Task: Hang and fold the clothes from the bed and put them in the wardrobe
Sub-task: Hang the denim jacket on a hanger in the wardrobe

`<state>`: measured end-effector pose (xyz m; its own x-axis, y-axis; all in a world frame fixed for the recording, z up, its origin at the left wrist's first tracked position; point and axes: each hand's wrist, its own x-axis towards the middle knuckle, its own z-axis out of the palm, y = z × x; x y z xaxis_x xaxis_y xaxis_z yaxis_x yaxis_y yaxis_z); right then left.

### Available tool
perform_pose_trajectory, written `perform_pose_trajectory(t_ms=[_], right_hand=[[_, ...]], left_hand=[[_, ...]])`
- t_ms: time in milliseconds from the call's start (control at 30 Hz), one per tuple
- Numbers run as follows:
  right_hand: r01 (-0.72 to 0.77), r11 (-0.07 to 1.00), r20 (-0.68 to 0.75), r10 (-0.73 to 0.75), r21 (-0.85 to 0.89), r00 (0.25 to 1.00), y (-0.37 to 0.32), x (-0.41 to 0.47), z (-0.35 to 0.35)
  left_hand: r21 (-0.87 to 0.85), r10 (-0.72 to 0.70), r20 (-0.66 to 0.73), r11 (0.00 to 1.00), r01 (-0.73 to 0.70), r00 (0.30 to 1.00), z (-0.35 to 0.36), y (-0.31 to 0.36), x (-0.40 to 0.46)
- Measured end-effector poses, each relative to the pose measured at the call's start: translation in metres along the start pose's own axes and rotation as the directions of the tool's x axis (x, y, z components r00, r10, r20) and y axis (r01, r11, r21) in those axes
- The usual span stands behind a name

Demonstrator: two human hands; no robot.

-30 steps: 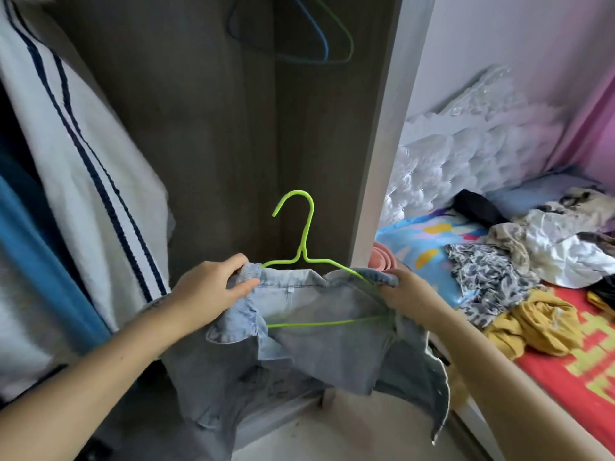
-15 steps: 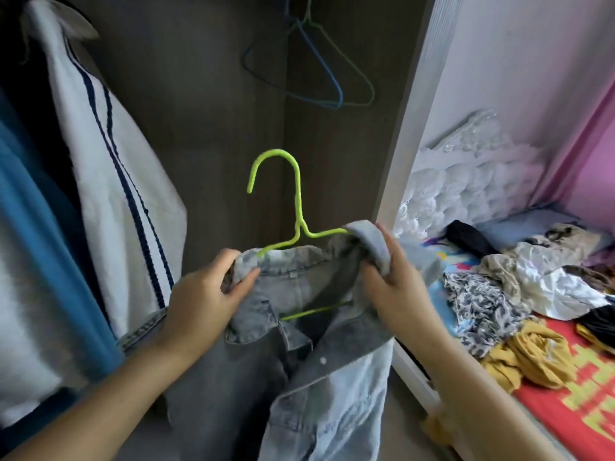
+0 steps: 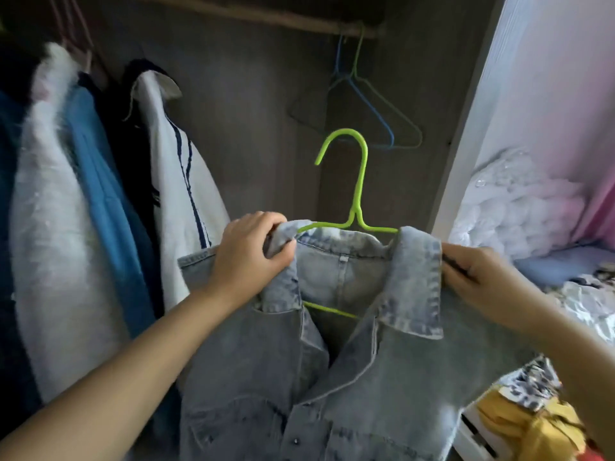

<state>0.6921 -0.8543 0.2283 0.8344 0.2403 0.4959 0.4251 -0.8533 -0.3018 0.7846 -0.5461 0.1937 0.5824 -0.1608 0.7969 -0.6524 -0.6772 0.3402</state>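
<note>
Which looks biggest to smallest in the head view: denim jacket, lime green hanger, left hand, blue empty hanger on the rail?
1. denim jacket, by far
2. lime green hanger, partly hidden inside the jacket
3. left hand and blue hanger: alike in apparent size; the hanger hangs farther back, so unranked.

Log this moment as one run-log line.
faded blue denim jacket on lime green wire hanger | left hand, right hand grip shoulders | hanger off wooden wardrobe rail

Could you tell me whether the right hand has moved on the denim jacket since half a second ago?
Yes. The right hand moved from the collar outward to the denim jacket shoulder, toward the wardrobe's edge.
</note>
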Motion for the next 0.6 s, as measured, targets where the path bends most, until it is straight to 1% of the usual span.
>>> perform_pose_trajectory(t_ms=[33, 67, 133, 200, 233, 267, 300, 367, 400, 433, 467, 533, 567, 600], right_hand=[[-0.019, 1.000, -0.028, 0.020, 0.020, 0.999, 0.001, 0.002, -0.012], [-0.040, 0.998, -0.065, 0.043, 0.050, 0.997, -0.001, 0.002, -0.026], [-0.069, 0.991, -0.130, 0.083, 0.114, 0.988, -0.007, 0.003, -0.050], [-0.094, 0.982, -0.145, 0.119, 0.166, 0.982, -0.024, 0.005, -0.065], [-0.103, 0.977, -0.155, 0.133, 0.187, 0.979, -0.029, 0.006, -0.069], [-0.124, 0.968, -0.158, 0.161, 0.220, 0.974, -0.036, 0.007, -0.072], [-0.148, 0.955, -0.162, 0.194, 0.259, 0.967, -0.042, 0.009, -0.071], [-0.170, 0.930, -0.180, 0.238, 0.328, 0.955, -0.047, 0.015, -0.067], [-0.184, 0.915, -0.182, 0.263, 0.359, 0.948, -0.051, 0.020, -0.061], [-0.193, 0.895, -0.170, 0.280, 0.402, 0.945, -0.054, 0.028, -0.055], [-0.211, 0.866, -0.134, 0.300, 0.452, 0.944, -0.058, 0.034, -0.047], [-0.203, 0.842, -0.104, 0.291, 0.500, 0.951, -0.068, 0.061, -0.029], [-0.202, 0.828, -0.101, 0.296, 0.523, 0.950, -0.069, 0.073, -0.021], [-0.212, 0.796, -0.088, 0.314, 0.566, 0.945, -0.072, 0.088, -0.015]], left_hand=[[0.041, -0.010, 0.009, 0.999, 0.009, 1.000, 0.007, -0.004, 0.006], [0.047, -0.044, 0.019, 0.998, 0.043, 0.999, 0.014, -0.005, 0.009], [-0.030, -0.116, 0.070, 0.992, 0.119, 0.991, 0.027, -0.003, 0.009], [-0.141, -0.127, 0.124, 0.979, 0.144, 0.984, 0.040, 0.013, 0.009], [-0.210, -0.129, 0.123, 0.966, 0.153, 0.984, 0.046, 0.023, 0.011], [-0.269, -0.156, 0.098, 0.947, 0.177, 0.983, 0.051, 0.030, 0.017], [-0.305, -0.212, 0.079, 0.925, 0.226, 0.974, 0.057, 0.033, 0.024], [-0.390, -0.342, 0.091, 0.852, 0.349, 0.935, 0.060, 0.035, 0.044], [-0.451, -0.369, 0.103, 0.810, 0.374, 0.924, 0.060, 0.034, 0.055], [-0.503, -0.372, 0.084, 0.785, 0.362, 0.924, 0.057, 0.033, 0.066], [-0.523, -0.352, 0.050, 0.788, 0.325, 0.935, 0.054, 0.033, 0.075], [-0.510, -0.255, -0.003, 0.832, 0.218, 0.967, 0.046, 0.029, 0.095], [-0.493, -0.230, 0.003, 0.846, 0.202, 0.973, 0.044, 0.026, 0.102], [-0.473, -0.233, 0.025, 0.854, 0.217, 0.972, 0.042, 0.019, 0.109]])
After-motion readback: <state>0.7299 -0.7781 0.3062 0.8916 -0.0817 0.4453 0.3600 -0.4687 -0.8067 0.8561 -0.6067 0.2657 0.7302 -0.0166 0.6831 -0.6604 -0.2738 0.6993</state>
